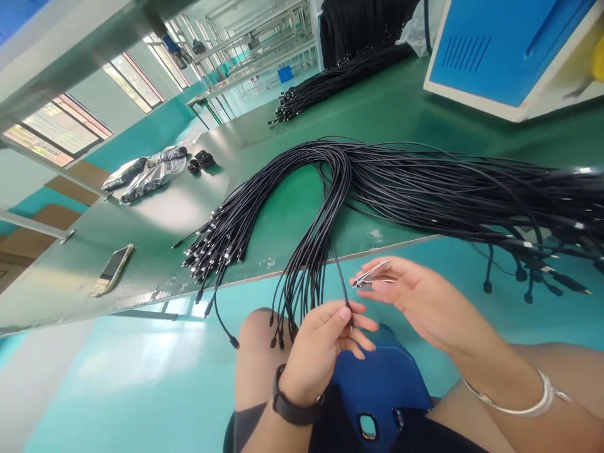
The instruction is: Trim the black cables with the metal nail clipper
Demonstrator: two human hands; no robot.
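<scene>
Pinched in the left hand [314, 358], one black cable [340, 281] from the bundle [425, 189] draped over the counter [155, 251] at 12 o'clock; small steel nail clippers [372, 275] lightly held in the half-open right hand [415, 302] at 2 o'clock.

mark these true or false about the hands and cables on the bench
1. The left hand pinches a black cable. True.
2. The right hand holds scissors. False: it holds a small metal clipper.
3. The watch is on the right wrist. False: it is on the left wrist.
4. A phone lies on the bench. True.
5. The cable bundle is packed in a box. False: it lies loose on the bench, with its ends hanging past the edge.
</scene>
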